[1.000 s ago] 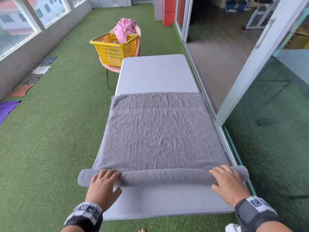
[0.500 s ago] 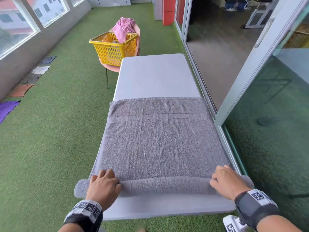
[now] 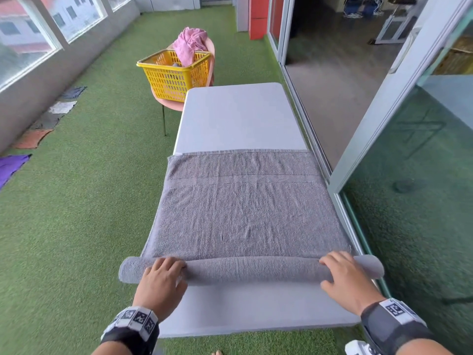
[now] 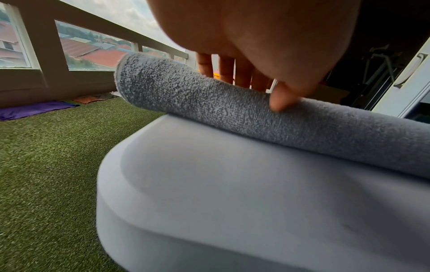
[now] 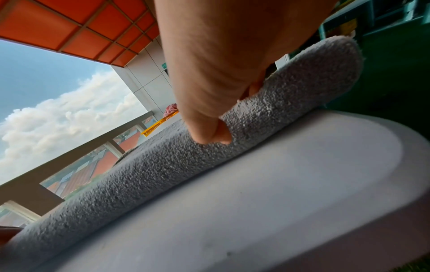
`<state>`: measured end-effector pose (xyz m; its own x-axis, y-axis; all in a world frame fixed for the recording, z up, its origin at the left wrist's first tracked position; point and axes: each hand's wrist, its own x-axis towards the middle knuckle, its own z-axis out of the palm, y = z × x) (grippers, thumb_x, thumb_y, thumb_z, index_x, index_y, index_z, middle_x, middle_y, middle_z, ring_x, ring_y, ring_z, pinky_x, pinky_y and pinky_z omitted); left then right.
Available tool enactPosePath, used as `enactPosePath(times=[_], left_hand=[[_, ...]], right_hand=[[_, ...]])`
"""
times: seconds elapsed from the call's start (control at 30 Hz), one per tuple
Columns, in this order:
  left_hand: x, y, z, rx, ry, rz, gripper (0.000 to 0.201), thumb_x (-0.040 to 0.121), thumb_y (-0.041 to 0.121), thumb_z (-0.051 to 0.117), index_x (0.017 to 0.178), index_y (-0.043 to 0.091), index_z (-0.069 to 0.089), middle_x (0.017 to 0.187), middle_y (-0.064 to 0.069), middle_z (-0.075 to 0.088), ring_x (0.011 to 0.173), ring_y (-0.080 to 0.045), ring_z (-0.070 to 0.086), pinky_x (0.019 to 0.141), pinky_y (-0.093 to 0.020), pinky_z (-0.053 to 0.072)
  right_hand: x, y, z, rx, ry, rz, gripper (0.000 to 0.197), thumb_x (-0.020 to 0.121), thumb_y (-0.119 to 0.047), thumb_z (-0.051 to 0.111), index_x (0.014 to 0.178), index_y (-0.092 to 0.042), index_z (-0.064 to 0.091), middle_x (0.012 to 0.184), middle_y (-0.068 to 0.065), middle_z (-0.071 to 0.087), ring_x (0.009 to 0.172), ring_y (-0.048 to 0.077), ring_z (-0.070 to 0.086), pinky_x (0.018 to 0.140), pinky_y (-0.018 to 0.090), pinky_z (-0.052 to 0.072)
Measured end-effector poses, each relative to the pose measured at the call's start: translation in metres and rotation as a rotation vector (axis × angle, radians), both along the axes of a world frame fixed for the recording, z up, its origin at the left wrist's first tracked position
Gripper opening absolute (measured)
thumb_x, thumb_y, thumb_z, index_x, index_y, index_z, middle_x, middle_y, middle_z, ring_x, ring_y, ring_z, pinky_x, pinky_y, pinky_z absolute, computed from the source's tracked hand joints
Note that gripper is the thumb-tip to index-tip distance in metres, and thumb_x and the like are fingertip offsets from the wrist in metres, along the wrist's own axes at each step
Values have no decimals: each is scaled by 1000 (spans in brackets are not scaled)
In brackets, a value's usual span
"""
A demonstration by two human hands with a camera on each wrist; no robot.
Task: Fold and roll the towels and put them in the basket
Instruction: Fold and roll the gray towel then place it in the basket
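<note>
A grey towel [image 3: 243,213] lies flat along the white table [image 3: 240,116], its near end wound into a roll [image 3: 250,270] that overhangs both table sides. My left hand [image 3: 163,272] grips the roll near its left end, fingers over the top and thumb [image 4: 279,103] on the near side. My right hand [image 3: 340,270] holds the right end the same way. The wrist views show the roll [image 4: 232,110] [image 5: 163,165] under each hand [image 4: 256,88] [image 5: 221,110]. A yellow basket [image 3: 169,80] stands beyond the table's far left corner, with a pink towel [image 3: 190,44] draped over its rim.
The basket sits on a pink chair [image 3: 163,101]. Several cloths [image 3: 12,167] lie on the artificial grass along the left wall. A glass sliding door frame [image 3: 384,98] runs close along the table's right side. The far half of the table is bare.
Both hands drew the roll toward me, then turned it forward. The roll is thicker and the towel's far edge has slid nearer.
</note>
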<state>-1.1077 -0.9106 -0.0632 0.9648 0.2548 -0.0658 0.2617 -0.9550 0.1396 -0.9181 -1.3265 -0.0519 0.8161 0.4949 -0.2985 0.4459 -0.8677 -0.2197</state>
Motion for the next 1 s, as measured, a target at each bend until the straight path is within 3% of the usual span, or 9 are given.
enactPosePath(times=[0.07, 0.17, 0.3, 0.4, 0.57, 0.67, 0.8, 0.9, 1.0], left_hand=[[-4, -1, 1, 27, 86, -25, 55, 66, 48, 69, 118, 33, 64, 116, 18, 62, 106, -12, 55, 82, -38, 52], [-4, -1, 3, 36, 137, 5, 56, 63, 49, 78, 116, 37, 65, 112, 22, 63, 103, -11, 53, 78, -38, 51], [-5, -1, 3, 86, 191, 20, 35, 73, 55, 63, 104, 39, 67, 100, 25, 60, 98, -11, 51, 79, -36, 44], [-4, -6, 8, 88, 213, 38, 32, 80, 54, 42, 93, 37, 67, 94, 21, 53, 92, -9, 43, 77, -32, 33], [4, -13, 15, 61, 224, 55, 34, 93, 47, 32, 81, 26, 55, 95, 13, 39, 94, -9, 34, 81, -31, 25], [12, -9, 16, 45, 189, 76, 29, 88, 47, 41, 87, 29, 63, 91, 12, 42, 86, -9, 40, 75, -28, 32], [13, -6, 12, -90, 24, 116, 24, 87, 26, 65, 111, 25, 65, 93, 7, 61, 72, -11, 57, 57, -21, 36], [9, -3, 9, -123, -60, 76, 21, 89, 29, 53, 108, 24, 62, 97, 6, 61, 86, -16, 60, 67, -30, 52], [0, -1, 4, -34, 21, -6, 37, 77, 39, 57, 112, 27, 63, 109, 11, 60, 103, -15, 55, 84, -36, 55]], right_hand=[[-2, -2, -2, -68, -20, 19, 49, 85, -29, 60, 134, -27, 55, 131, -13, 52, 130, 13, 38, 111, 34, 36], [-2, 0, -2, -100, -56, 24, 40, 84, -31, 59, 124, -30, 62, 121, -18, 57, 119, 10, 42, 103, 32, 40], [0, 4, 8, -101, -3, 12, 11, 85, -38, 53, 90, -33, 61, 99, -19, 57, 104, 10, 42, 88, 29, 39], [-1, 6, 11, -106, 33, -11, 24, 88, -36, 48, 65, -31, 41, 89, -17, 49, 98, 10, 39, 86, 29, 37], [1, 5, 4, -69, 35, -68, 33, 96, -32, 41, 73, -28, 66, 95, -16, 52, 100, 8, 42, 93, 31, 43], [5, 7, 7, -35, 8, -125, 25, 95, -34, 48, 75, -28, 61, 97, -11, 49, 95, 9, 48, 86, 32, 49], [7, 7, 12, 31, -55, -194, 12, 93, -31, 55, 83, -27, 51, 91, -10, 46, 77, 9, 54, 67, 33, 50], [4, 4, 10, 53, -71, -134, 5, 90, -23, 54, 88, -27, 51, 94, -12, 47, 94, 14, 48, 81, 32, 45], [-1, -2, 4, 4, -46, -59, 30, 87, -22, 58, 115, -30, 55, 118, -13, 49, 117, 12, 42, 101, 32, 42]])
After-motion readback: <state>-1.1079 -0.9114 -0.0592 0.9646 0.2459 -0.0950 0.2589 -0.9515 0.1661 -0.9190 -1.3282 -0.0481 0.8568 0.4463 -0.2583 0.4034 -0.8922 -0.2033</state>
